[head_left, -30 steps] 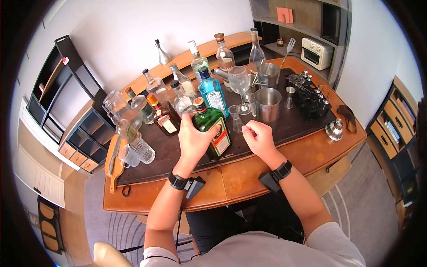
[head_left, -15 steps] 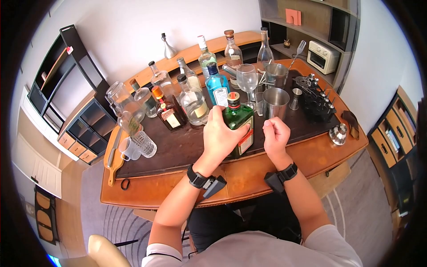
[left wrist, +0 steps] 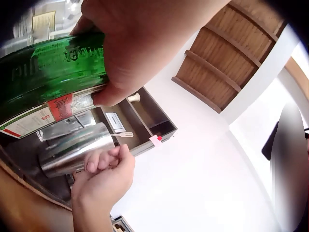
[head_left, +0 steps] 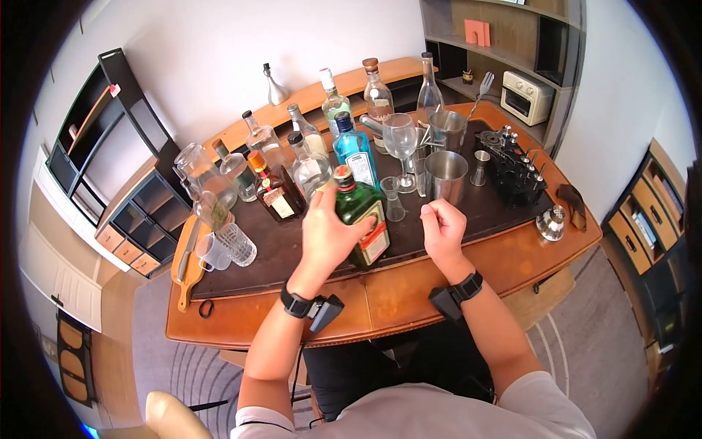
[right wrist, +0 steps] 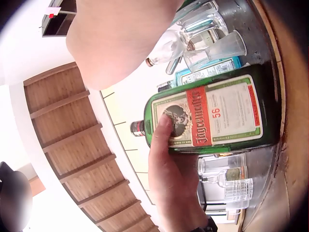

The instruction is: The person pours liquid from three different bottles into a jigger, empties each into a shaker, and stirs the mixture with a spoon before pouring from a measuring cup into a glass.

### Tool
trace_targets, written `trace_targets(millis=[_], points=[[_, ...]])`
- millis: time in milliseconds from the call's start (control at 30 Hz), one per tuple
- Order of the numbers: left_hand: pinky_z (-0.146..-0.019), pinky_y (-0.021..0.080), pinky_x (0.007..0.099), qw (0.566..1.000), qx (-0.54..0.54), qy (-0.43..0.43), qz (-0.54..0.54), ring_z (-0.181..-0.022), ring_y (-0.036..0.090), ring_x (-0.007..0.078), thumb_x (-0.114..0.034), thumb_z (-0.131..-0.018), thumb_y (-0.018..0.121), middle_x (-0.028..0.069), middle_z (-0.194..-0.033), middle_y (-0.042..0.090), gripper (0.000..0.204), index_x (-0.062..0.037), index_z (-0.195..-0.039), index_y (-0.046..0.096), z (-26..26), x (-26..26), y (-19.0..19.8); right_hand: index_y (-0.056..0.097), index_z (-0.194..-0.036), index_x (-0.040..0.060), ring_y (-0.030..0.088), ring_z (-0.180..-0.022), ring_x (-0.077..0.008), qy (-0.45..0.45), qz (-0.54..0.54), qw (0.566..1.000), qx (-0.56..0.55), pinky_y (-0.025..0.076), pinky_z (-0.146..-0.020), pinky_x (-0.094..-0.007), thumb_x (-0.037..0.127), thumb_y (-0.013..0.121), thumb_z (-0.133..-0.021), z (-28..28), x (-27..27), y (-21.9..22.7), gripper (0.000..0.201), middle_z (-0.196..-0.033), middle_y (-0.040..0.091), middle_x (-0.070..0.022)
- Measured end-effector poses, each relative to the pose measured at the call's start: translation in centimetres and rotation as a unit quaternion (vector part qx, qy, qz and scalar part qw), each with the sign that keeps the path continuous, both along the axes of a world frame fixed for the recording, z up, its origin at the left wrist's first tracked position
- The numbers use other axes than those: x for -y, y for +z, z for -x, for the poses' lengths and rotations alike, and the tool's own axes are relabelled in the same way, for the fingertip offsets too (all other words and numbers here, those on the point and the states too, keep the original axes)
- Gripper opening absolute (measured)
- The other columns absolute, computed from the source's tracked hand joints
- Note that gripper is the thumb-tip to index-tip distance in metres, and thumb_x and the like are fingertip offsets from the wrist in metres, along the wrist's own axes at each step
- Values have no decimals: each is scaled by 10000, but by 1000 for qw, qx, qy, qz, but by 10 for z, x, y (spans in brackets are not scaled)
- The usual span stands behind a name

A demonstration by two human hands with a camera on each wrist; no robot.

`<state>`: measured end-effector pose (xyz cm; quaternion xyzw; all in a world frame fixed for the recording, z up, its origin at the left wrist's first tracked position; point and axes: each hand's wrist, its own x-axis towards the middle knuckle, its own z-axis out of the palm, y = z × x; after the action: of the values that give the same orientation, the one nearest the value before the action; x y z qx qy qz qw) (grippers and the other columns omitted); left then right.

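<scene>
My left hand (head_left: pixel 329 230) grips a green square-shouldered Jägermeister bottle (head_left: pixel 357 201) round its upper body, thumb across the front label. The bottle is upright above the dark mat's front part, its cap on; the right wrist view shows the label (right wrist: pixel 217 113) plainly. My right hand (head_left: pixel 444 228) is to the right of the bottle, apart from it, fingers curled in and thumb laid along them. Nothing shows in that hand in the left wrist view. Behind it stands a metal shaker tin (head_left: pixel 446 179), with a small clear jigger glass (head_left: pixel 393 201) between tin and bottle.
Several bottles stand behind, among them a blue one (head_left: pixel 356 157) and an orange-capped brown one (head_left: pixel 278 194). A stemmed glass (head_left: pixel 401 135) is near the tin. Left are glass mugs (head_left: pixel 212 252) and a board with a knife (head_left: pixel 189 278); right, a black tool stand (head_left: pixel 521 175) and shaker top (head_left: pixel 550 223).
My left hand carried the bottle right, close to my right hand, then back left, uncovering the small jigger glass. The right hand has stayed curled near the shaker tin.
</scene>
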<state>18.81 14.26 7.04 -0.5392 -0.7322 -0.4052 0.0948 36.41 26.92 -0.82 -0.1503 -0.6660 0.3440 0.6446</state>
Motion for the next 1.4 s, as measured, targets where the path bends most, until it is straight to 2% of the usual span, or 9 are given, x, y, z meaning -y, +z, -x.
trace_targets(millis=[367, 567, 667, 700, 800, 900, 1200, 1333, 1400], points=[[-919, 530, 453, 991, -41, 127, 0, -1033, 651, 391, -263, -688, 900, 214, -1087, 641, 736, 82, -1265, 602, 87, 81, -4, 586, -787, -10, 449, -563, -84, -17, -31, 999, 16, 365, -516, -259, 22, 672, -964, 0, 0, 2, 200, -631, 511, -28], [-961, 526, 440, 983, -8, 184, -10, -1100, 664, 374, -269, -713, 885, 239, -1196, 658, 733, 70, -1289, 584, 105, 99, -9, 582, -789, -13, 443, -569, -74, -15, -31, 999, 29, 364, -518, -257, 24, 673, -967, 1, 2, 4, 203, -630, 504, -24], [-969, 524, 423, 987, 71, 135, -49, -1107, 669, 352, -283, -727, 888, 243, -1201, 671, 734, 53, -1296, 568, 103, 98, -15, 581, -787, -13, 440, -569, -70, -19, -39, 999, 29, 361, -517, -254, 22, 671, -967, 2, 0, 2, 205, -628, 499, -21], [-941, 535, 385, 988, 74, 119, -66, -1060, 686, 275, -238, -741, 893, 206, -1166, 690, 689, 32, -1283, 563, 107, 98, -21, 581, -786, -13, 440, -569, -69, -18, -36, 999, 31, 360, -516, -253, 22, 670, -967, 2, 0, 1, 205, -629, 500, -21], [-918, 545, 343, 983, 154, 63, -74, -1012, 687, 202, -144, -749, 888, 145, -1153, 695, 650, 22, -1280, 554, 114, 99, -22, 581, -783, -13, 442, -568, -68, -16, -29, 999, 37, 357, -513, -252, 22, 670, -964, 2, 0, 0, 205, -631, 505, -23], [-915, 551, 321, 959, 263, -57, -92, -1007, 679, 161, -69, -750, 884, 101, -1161, 691, 654, 14, -1295, 533, 124, 96, -28, 581, -780, -14, 445, -564, -70, -10, -29, 999, 43, 355, -509, -255, 20, 672, -960, 3, 2, 1, 204, -634, 511, -25], [-1003, 508, 331, 908, 352, -217, -73, -1140, 638, 186, -72, -751, 901, 88, -1229, 651, 703, -9, -1333, 512, 114, 47, -32, 577, -771, -9, 450, -558, -83, -12, -39, 998, 53, 358, -509, -262, 14, 669, -954, 2, 1, 2, 206, -633, 508, -36], [-1045, 479, 342, 932, 295, -210, -13, -1193, 600, 198, -65, -755, 880, 99, -1302, 594, 801, 15, -1426, 451, 94, 24, -26, 578, -770, -7, 446, -557, -85, -14, -35, 998, 54, 359, -510, -263, 16, 671, -954, 2, 1, 1, 207, -630, 505, -35], [-1047, 479, 344, 892, 359, -274, -17, -1197, 601, 199, -69, -751, 885, 106, -1310, 600, 808, 15, -1427, 451, 89, 9, -33, 578, -770, -6, 445, -555, -84, -15, -38, 998, 55, 359, -509, -262, 17, 672, -955, 3, 0, 0, 209, -629, 504, -34]])
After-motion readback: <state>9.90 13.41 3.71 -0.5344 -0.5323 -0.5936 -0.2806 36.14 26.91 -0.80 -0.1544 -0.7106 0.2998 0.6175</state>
